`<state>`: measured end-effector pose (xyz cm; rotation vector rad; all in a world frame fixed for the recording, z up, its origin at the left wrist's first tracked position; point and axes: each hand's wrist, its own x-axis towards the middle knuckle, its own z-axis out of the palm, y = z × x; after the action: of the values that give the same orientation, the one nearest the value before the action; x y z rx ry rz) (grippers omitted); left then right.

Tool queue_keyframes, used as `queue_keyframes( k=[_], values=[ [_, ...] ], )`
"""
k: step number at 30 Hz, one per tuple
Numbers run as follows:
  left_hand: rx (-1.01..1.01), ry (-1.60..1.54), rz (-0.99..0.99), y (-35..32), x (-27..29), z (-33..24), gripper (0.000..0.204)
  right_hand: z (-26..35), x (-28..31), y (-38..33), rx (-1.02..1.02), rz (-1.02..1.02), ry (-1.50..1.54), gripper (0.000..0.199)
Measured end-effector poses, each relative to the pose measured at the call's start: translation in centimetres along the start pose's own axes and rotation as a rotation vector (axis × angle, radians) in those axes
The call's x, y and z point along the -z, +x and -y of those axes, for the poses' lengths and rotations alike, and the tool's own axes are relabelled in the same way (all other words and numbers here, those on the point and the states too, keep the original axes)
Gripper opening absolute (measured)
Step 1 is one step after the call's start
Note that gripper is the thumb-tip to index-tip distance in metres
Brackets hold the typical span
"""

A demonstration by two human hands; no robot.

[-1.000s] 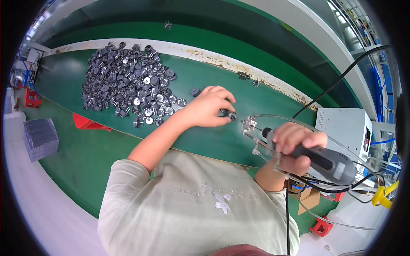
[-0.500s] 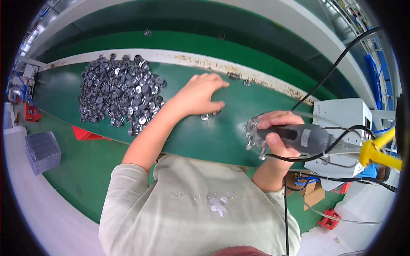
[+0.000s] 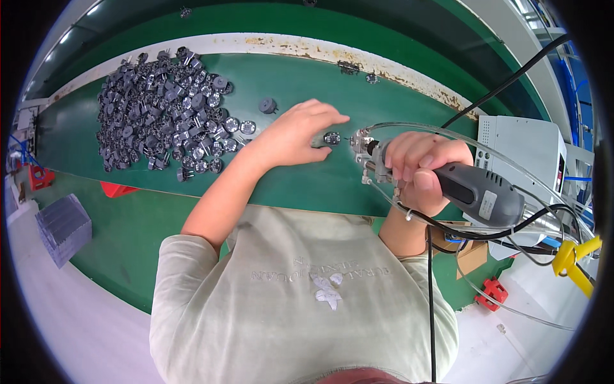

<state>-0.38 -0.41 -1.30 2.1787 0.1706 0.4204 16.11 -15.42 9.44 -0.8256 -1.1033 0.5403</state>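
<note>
Our left hand (image 3: pixel 295 136) lies on the green bench (image 3: pixel 300 185), fingers pinching a small round metal part (image 3: pixel 332 137) near the bench's middle. Our right hand (image 3: pixel 419 168) is clenched around a grey corded rotary tool (image 3: pixel 470 189), its tip just right of the part. A heap of similar dark parts (image 3: pixel 163 118) lies far left.

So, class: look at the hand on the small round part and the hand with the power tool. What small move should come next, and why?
Probably ease the power tool leftward until its tip meets the small round part. The left hand already pins that part to the green bench, and the tool in the right hand points at it, just short.
</note>
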Motion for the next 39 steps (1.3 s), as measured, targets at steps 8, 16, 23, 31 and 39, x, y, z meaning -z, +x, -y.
queue_keyframes(
  k=[8, 16, 23, 31, 39],
  values=[
    [0.071, -0.032, 0.0, -0.3, 0.0, 0.4, 0.034, -1.0, 0.0, 0.2, 0.02, 0.046, 0.095, 0.027],
    [0.004, -0.014, -0.019, -0.3, -0.2, 0.9, 0.03, -2.0, 0.1, 0.2, 0.03, 0.074, 0.109, 0.027],
    [-0.007, -0.022, -0.017, -0.4, -0.3, 1.1, 0.029, -1.5, -0.1, 0.4, -0.017, 0.095, 0.014, 0.024],
    [-0.036, -0.021, -0.018, -0.3, -0.3, 1.3, 0.026, -1.9, -1.8, 1.2, -0.062, 0.164, -0.115, 0.022],
    [-0.038, -0.022, -0.02, -0.3, -0.4, 1.2, 0.028, -1.4, -1.2, 0.5, -0.117, 0.078, 0.038, 0.028]
  ],
)
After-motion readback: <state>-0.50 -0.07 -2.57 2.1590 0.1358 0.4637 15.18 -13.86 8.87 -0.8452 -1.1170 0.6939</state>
